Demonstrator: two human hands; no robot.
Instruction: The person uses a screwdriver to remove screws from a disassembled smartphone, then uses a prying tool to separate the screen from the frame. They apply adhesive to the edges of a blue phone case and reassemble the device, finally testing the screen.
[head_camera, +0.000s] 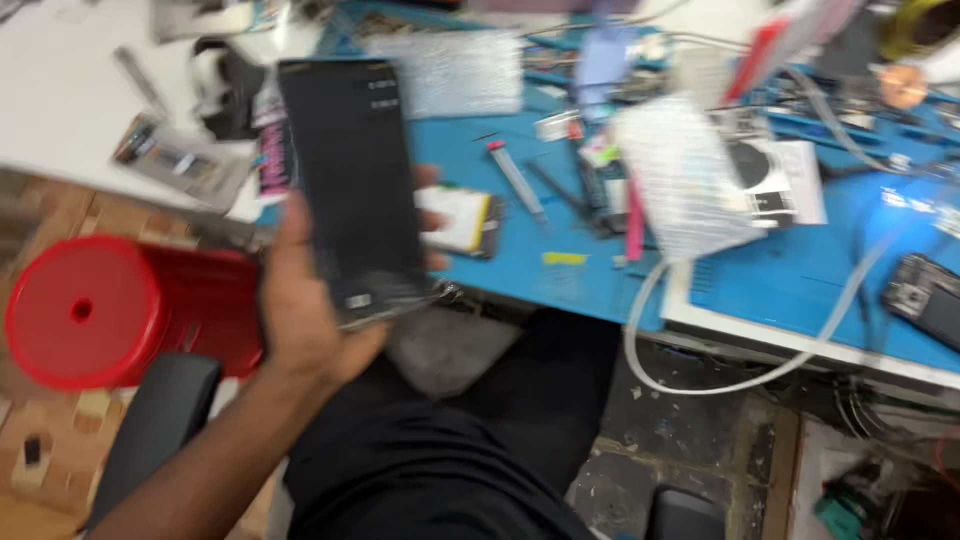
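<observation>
Dark trousers (440, 470) fill the lower middle of the view, and just above them the left hand (305, 310) rises from the forearm, holding a black phone (350, 185) upright. The palm cups the lower back of the phone, the thumb lies along its left edge, and fingertips (428, 215) curl round the right edge, so the hand is closed on the phone without squeezing its face. The right hand is not in view.

The phone hangs in the air over the gap between the lap and the edge of the blue work mat (500, 260), not resting on anything. The hold looks light and one-handed, and only the lower half is supported; a slip would likely drop the phone onto the floor or against the bench edge. The frame is blurred, which hints at quick movement, and that would make such a slip more likely.

Beyond the fingers lies a battery-like white and black slab (460, 222) on the mat, then a small tube (515, 178). A red stool (95, 310) stands to the left, and a white cable (700, 370) loops below the bench.
</observation>
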